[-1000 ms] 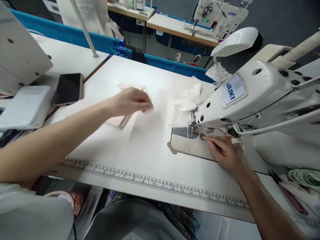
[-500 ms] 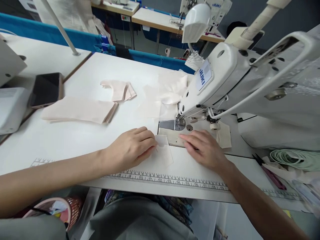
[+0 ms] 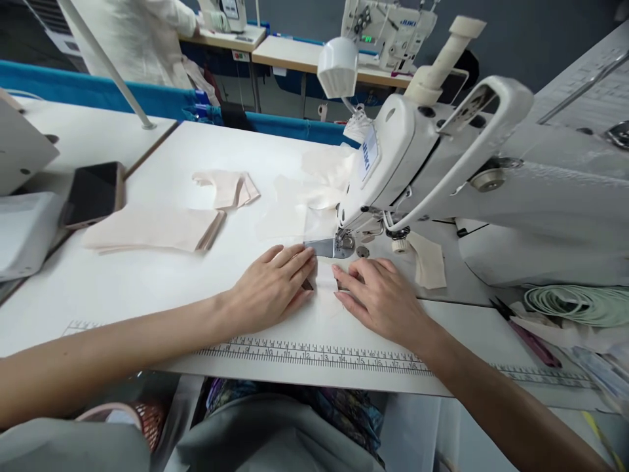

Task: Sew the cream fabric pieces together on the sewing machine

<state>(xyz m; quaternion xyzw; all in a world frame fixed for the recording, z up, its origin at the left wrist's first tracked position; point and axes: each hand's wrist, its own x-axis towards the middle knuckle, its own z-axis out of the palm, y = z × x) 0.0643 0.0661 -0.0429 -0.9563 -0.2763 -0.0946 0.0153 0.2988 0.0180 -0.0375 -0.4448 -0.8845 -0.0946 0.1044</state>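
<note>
ruler (image 3: 314, 355): numbers, about 9–18 | far sewing machine (image 3: 388, 29): probably "JUKI"

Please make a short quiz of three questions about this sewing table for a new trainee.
1. True or false: both hands lie flat on the small fabric piece in front of the presser foot.
2. What lies nearest the phone: A the fabric stack, B the green tape roll, C the lamp?
3. Fill in: the printed ruler runs along the table's ____ edge.

Key: 1 true; 2 A; 3 front.
</note>
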